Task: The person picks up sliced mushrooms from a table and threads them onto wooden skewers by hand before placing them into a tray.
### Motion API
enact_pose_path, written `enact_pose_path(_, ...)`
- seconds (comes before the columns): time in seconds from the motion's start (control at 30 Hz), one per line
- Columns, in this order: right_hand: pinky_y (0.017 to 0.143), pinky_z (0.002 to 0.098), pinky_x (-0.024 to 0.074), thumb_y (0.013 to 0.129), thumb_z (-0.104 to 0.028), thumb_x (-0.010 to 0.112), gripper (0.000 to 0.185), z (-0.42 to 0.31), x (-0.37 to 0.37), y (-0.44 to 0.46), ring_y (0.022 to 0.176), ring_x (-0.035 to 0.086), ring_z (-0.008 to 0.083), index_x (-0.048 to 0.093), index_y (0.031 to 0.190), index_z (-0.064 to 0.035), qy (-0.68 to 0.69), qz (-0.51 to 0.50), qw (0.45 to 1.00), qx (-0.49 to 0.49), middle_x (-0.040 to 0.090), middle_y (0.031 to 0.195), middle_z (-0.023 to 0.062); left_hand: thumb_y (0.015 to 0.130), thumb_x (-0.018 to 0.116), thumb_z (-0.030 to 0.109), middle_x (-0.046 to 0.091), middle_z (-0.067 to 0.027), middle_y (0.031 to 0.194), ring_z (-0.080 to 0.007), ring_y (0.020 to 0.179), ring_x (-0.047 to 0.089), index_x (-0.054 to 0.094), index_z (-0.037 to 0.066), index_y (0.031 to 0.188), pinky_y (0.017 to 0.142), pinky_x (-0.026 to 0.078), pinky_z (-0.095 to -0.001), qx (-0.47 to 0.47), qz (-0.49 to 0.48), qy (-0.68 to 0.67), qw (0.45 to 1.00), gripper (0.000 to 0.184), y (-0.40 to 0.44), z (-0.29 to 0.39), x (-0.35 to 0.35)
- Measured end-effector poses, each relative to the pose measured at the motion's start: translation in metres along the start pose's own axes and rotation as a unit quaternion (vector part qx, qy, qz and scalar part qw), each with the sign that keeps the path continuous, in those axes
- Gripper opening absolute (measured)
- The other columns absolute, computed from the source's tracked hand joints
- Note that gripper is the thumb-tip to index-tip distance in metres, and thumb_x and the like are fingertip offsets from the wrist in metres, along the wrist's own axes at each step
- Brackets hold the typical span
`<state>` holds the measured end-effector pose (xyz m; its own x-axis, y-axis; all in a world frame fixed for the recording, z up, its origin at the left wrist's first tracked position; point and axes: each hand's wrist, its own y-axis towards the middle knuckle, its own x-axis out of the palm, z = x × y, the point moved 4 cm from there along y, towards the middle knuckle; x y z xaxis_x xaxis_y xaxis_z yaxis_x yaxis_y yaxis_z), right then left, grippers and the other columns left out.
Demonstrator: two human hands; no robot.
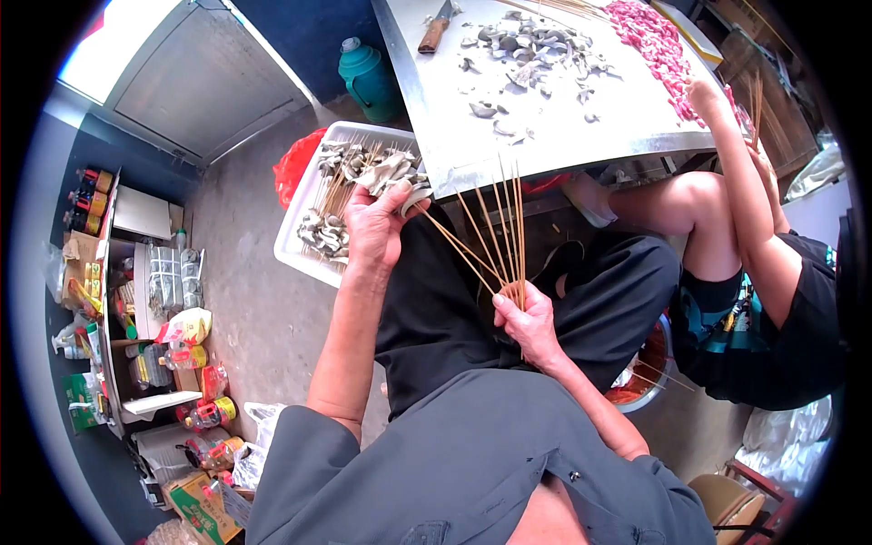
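My left hand (pixel 371 232) is closed, pinching grey-white oyster mushroom pieces (pixel 396 171) between thumb and fingers. Below my lap's near edge of the table, my right hand (pixel 530 325) grips a fanned bundle of thin bamboo skewers (pixel 515 232). Two of the sticks lean left and reach the mushrooms at my left hand; whether their tips pass through the pieces is hidden. Just behind my left hand, a white tray (pixel 289 243) holds mushroom skewers (pixel 324 232) laid in rows.
Loose mushrooms (pixel 531 54), a knife (pixel 435 29) and pink meat pieces (pixel 649 41) lie on the metal table (pixel 445 118). Another person's arm (pixel 749 182) reaches to the meat. A teal flask (pixel 368 80), red bag (pixel 297 170) and bucket (pixel 656 363) stand around me.
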<state>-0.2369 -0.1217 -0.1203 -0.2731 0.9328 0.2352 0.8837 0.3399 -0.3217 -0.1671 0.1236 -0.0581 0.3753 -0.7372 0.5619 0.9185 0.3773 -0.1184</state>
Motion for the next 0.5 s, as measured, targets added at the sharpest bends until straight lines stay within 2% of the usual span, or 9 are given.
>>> enact_pose_path(0.5,0.045,0.0182,0.0351,0.09,-0.015,0.063,0.013,0.0051,0.0002,-0.0001,0.049,0.046,0.0029,0.057,0.084,-0.0049,0.024,-0.024,0.999,0.018,0.056,0.061,-0.0018,0.084,0.062,-0.005,0.064,-0.01,0.104,-0.0236,0.087,0.066,0.055,0.004,0.113,0.069,0.06,-0.0402,0.006,-0.004,0.005,1.0,0.031,0.0018,-0.0007,-0.0008)
